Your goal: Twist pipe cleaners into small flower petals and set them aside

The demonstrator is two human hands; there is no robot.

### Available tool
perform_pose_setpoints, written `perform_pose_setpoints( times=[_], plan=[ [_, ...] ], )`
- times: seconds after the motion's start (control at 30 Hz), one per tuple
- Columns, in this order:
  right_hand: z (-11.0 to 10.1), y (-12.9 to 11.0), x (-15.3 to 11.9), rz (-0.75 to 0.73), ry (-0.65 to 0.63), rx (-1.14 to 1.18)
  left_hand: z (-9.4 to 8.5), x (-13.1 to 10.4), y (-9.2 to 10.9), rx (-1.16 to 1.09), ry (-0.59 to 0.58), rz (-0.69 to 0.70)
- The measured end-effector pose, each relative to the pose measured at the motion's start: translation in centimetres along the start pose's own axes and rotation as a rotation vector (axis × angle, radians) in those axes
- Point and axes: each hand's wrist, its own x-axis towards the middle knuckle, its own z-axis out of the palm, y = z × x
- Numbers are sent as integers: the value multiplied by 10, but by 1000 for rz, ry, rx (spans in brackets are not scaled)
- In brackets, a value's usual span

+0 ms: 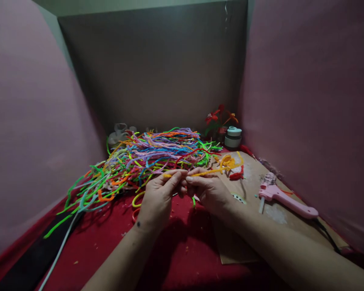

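An orange-yellow pipe cleaner (210,171) runs between my hands in front of the pile. Its short end pokes out past the fingers of my left hand (162,194), which pinches it. My right hand (208,192) is closed on the same pipe cleaner, with the longer part reaching to the right. The fingertips of both hands nearly meet. Behind them spreads a big heap of coloured pipe cleaners (164,149). Right of the heap, a bent yellow-orange piece (227,162) lies near a red piece (237,173).
A pink glue gun (286,201) with a cord rests on a brown board (238,242) at the right. Farther back stand a lidded jar (233,138) and red flowers (212,117). A white cord (59,252) crosses the red cloth (100,250) at the left.
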Motion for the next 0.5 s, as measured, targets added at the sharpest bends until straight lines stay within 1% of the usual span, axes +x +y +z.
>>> perform_pose_setpoints(
  times=[0.07,0.13,0.23,0.33,0.37,0.43,0.5],
  plan=[
    [-1,-3,3,-42,35,32,-1,0,1,24,44,44],
    [-1,-8,5,-66,96,57,-6,0,2,47,88,79],
    [-2,-15,7,-49,165,59,-12,-1,1,56,153,161],
    [-2,-17,7,-39,184,71,-17,-2,-1,1,221,231],
    [-2,-17,6,-40,183,79,-18,-1,-1,-49,239,222],
    [-1,-15,6,-46,174,85,-18,0,0,-161,247,160],
    [-1,-12,6,-45,157,72,-17,1,0,-205,211,97]
  ],
)
